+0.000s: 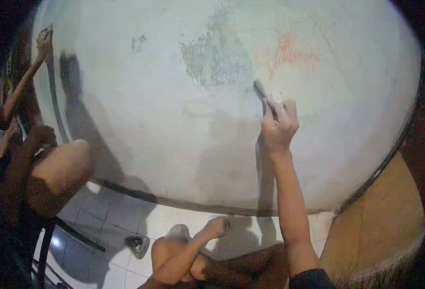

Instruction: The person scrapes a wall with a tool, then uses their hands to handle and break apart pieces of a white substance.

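My right hand (280, 120) is raised in front of a large pale canvas (150, 120), its fingers closed around a brush (259, 89). The dark bristle end of the brush meets the surface just below a grey-green patch (217, 58) and left of some orange strokes (287, 53). Low in the view, my left hand (217, 227) rests near my knees with its fingers curled; whether something small is inside them is hidden.
At the left, a seated person (60, 168) holds a thin tool against the canvas's left edge. A small dish (137, 246) lies on the tiled floor (116, 216). Dark metal bars (80, 234) stand lower left, and a brown board (376, 216) leans at the right.
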The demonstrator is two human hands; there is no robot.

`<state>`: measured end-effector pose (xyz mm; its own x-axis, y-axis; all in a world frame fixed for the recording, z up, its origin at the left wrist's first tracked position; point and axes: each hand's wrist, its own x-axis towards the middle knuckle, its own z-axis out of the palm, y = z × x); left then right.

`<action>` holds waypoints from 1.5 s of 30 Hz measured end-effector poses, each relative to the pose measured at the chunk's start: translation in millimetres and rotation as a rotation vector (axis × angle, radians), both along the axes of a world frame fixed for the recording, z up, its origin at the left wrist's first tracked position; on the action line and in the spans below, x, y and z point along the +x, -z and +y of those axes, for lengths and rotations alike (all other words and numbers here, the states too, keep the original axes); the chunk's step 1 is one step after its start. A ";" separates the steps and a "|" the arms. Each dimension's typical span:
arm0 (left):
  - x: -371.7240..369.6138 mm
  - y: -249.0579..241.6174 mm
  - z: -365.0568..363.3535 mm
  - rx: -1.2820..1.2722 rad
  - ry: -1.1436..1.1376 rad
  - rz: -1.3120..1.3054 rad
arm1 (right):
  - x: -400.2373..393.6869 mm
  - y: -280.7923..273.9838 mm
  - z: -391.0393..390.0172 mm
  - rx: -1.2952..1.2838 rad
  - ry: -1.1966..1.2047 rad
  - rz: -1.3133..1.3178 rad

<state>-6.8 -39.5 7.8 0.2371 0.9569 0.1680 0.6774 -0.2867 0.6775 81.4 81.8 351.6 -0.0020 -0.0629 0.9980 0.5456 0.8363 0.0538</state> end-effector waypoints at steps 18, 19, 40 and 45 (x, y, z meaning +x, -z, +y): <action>-5.5 46.4 7.0 -0.055 0.051 0.106 | -8.5 11.5 -6.4 -0.075 -0.074 0.081; -1.5 37.2 11.1 -0.097 0.026 0.134 | -3.1 10.7 3.4 -0.092 -0.074 0.075; -9.5 30.9 0.3 -0.086 0.065 0.120 | 9.2 52.1 4.5 -0.048 0.118 0.010; -13.6 40.7 0.4 -0.110 0.045 0.161 | 22.0 96.7 9.1 -0.034 0.102 -0.012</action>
